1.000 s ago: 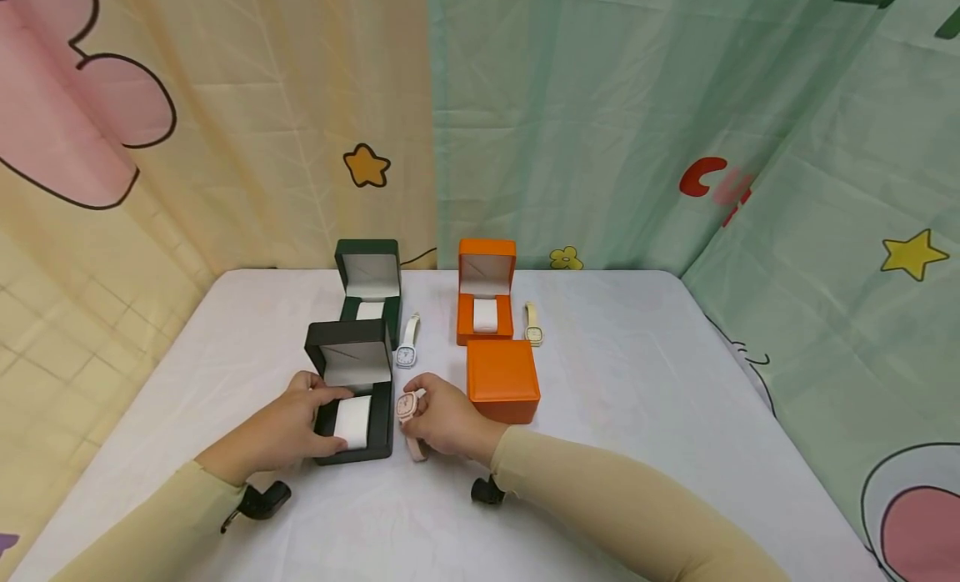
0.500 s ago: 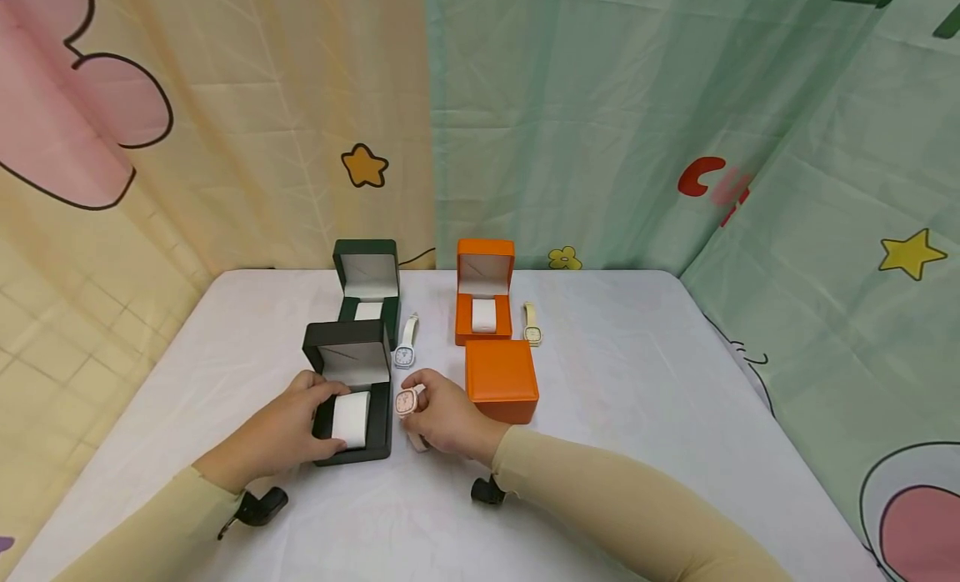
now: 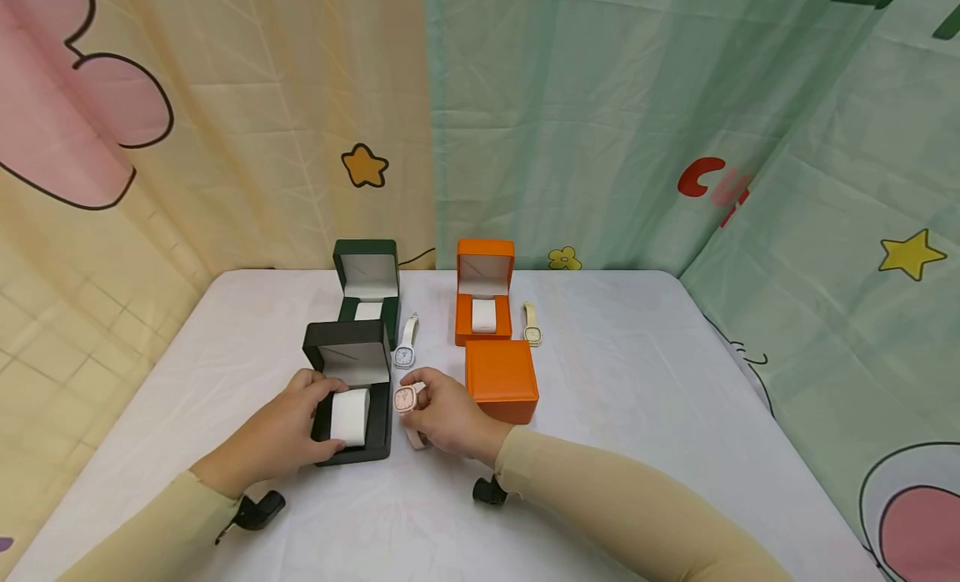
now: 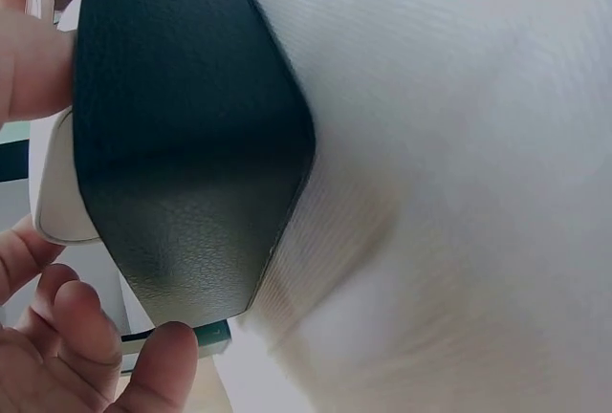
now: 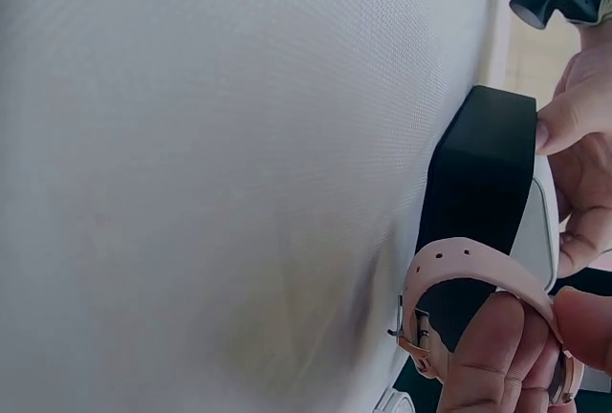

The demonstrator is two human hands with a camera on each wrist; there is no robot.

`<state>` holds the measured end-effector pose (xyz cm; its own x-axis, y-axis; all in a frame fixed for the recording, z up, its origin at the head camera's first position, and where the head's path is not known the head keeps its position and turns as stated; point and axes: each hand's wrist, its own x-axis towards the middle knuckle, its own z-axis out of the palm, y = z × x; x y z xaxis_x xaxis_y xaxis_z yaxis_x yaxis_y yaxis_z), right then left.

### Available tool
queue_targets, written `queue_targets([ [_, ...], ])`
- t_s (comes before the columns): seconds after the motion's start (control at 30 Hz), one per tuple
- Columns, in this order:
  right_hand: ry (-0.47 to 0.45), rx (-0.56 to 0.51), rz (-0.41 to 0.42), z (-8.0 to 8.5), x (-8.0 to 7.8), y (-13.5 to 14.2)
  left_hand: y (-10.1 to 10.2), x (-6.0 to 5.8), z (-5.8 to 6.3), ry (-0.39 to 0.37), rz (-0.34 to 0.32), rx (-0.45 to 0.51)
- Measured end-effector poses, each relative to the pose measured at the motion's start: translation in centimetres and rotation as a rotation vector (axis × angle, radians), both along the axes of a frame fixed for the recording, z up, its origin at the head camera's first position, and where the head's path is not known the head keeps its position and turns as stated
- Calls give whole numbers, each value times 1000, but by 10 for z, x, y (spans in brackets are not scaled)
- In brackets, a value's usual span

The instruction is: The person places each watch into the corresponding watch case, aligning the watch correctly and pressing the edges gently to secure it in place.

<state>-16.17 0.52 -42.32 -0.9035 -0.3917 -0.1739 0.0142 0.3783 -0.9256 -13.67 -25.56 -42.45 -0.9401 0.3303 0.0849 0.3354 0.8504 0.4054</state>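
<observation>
My left hand (image 3: 296, 419) is at the open black watch box (image 3: 372, 457), pinching the white watch pillow (image 3: 349, 418) with thumb and forefinger at its two ends. In the left wrist view the pillow (image 4: 59, 193) stands above the box's dark side wall (image 4: 191, 136). Just right of the box, my right hand (image 3: 450, 413) holds a pink watch (image 3: 405, 399) by its case, dial up. Its strap (image 5: 469, 262) hangs in a curve, the buckle end loose, in the right wrist view.
Behind the black box stands an open green watch box (image 3: 366, 253), with a white watch (image 3: 406, 348) to its right. An open orange box (image 3: 486, 248) and a closed orange box (image 3: 501, 373) stand right of centre. A cream watch (image 3: 532, 328) lies beside them.
The white pillow has risen slightly and tilted in the black box under my left hand. The pink watch in my right hand has come up a little, its strap shifting with it.
</observation>
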Motion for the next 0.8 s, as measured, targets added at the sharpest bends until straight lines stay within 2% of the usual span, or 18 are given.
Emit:
queue_targets([
  [0.37,19,-21,5,3,4,1,-2,3,5,2,-4,40],
  [0.8,38,-79,6,10,8,4,-3,6,15,50,-56,77],
])
